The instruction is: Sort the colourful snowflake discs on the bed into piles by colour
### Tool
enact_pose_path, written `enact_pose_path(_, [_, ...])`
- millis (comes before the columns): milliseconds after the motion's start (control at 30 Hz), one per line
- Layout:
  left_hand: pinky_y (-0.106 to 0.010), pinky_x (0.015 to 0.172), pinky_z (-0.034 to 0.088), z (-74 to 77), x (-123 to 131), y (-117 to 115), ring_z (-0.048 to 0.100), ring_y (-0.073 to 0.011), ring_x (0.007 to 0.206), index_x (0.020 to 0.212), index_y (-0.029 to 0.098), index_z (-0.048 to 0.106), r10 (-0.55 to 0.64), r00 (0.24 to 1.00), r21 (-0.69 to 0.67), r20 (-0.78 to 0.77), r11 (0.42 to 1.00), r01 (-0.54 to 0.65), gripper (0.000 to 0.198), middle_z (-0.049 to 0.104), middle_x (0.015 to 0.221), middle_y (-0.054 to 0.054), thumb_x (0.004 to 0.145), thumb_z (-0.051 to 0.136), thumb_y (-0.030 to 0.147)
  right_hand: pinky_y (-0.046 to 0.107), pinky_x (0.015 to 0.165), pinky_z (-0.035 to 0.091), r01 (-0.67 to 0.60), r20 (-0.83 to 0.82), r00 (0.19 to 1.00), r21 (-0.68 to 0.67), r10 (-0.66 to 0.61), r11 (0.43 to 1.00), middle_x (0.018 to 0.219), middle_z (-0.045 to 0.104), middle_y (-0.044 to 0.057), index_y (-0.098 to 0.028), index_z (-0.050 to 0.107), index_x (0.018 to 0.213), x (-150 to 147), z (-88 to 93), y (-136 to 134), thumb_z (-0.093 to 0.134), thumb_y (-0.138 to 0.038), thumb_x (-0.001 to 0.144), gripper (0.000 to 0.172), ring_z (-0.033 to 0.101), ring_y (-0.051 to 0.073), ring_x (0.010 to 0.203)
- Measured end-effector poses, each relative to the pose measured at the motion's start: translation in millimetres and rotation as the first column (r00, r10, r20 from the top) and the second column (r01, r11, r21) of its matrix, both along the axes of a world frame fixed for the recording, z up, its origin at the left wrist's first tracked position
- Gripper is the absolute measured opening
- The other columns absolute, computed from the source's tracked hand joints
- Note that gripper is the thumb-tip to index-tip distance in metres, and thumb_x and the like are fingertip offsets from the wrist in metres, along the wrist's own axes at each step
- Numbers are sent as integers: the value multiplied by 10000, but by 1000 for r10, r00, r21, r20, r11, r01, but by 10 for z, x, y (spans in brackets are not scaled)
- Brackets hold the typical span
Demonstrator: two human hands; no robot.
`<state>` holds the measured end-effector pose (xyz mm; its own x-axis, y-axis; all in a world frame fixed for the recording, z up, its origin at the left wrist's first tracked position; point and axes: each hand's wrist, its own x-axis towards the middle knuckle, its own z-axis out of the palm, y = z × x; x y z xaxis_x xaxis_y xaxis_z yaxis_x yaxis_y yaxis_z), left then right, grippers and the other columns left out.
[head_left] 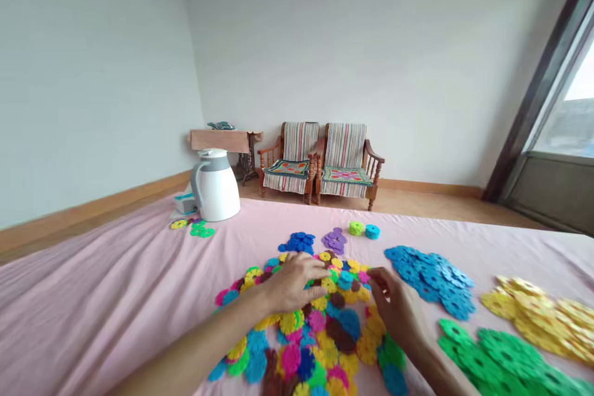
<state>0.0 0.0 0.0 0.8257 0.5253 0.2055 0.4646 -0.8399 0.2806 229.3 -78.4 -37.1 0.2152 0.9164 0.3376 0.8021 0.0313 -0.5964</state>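
A mixed heap of flat plastic snowflake discs (pixel 320 328) in many colours lies on a pink cloth (pixel 116 297). My left hand (pixel 297 281) rests palm down on the far part of the heap, fingers stretched over the discs. My right hand (pixel 396 306) sits at the heap's right edge with its fingers curled down onto the discs; whether it holds one is hidden. Sorted piles lie around: light blue (pixel 431 275), yellow (pixel 542 315), green (pixel 501 359), dark blue (pixel 299 242) and purple (pixel 335 239).
A white jug (pixel 214 185) stands at the far left of the cloth, with a small box (pixel 184 203) and a few green and yellow discs (pixel 197 228) beside it. Two short stacks, green (pixel 356 228) and blue (pixel 372 232), stand behind the heap. Two wooden armchairs (pixel 320 161) line the wall.
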Motion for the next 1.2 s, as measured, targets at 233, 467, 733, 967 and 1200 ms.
enact_pose_path(233, [-342, 977, 334, 128, -210, -193, 513, -221, 1137, 1084, 273, 655, -171, 985, -124, -11, 978, 168, 262, 570, 1241, -62, 872, 534, 370, 270, 655, 432, 7, 7, 1000, 31, -7, 999, 818, 686, 22, -221, 586, 886, 42, -50, 40, 390, -280, 822, 214, 628, 181, 748])
enact_pose_path(467, [-239, 823, 422, 170, 120, 17, 615, -160, 875, 931, 204, 706, -90, 992, -89, 89, 991, 98, 193, 698, 925, -27, 829, 544, 178, 260, 640, 435, 35, -8, 999, 35, -35, 999, 791, 683, 24, -219, 587, 860, 34, -46, 52, 388, -260, 808, 210, 625, 172, 705])
enact_pose_path(733, [-355, 831, 447, -39, 865, 355, 591, -271, 931, 905, 171, 724, 168, 986, 68, -7, 984, -168, 232, 685, 929, -107, 711, 662, 283, 247, 613, 436, 44, -10, 999, 69, -44, 997, 759, 691, 21, -219, 596, 827, 35, -27, 34, 401, -290, 804, 209, 635, 170, 682])
enact_pose_path(967, [-349, 808, 438, -71, 918, 347, 613, -245, 840, 705, 178, 719, 170, 985, 109, -20, 980, -167, 97, 684, 789, -83, 705, 626, 205, 247, 628, 430, 40, -11, 999, 66, -40, 997, 774, 694, 14, -221, 598, 825, 42, -27, 38, 403, -287, 806, 206, 632, 165, 694])
enact_pose_path(1200, [-243, 804, 402, -15, 718, 439, 597, -167, 854, 756, 186, 696, 249, 953, 84, 170, 960, -266, 221, 681, 832, -42, 837, 495, 225, 249, 644, 427, 46, -11, 999, 17, -46, 999, 792, 691, 18, -219, 592, 840, 18, 4, 23, 403, -288, 811, 203, 630, 165, 718])
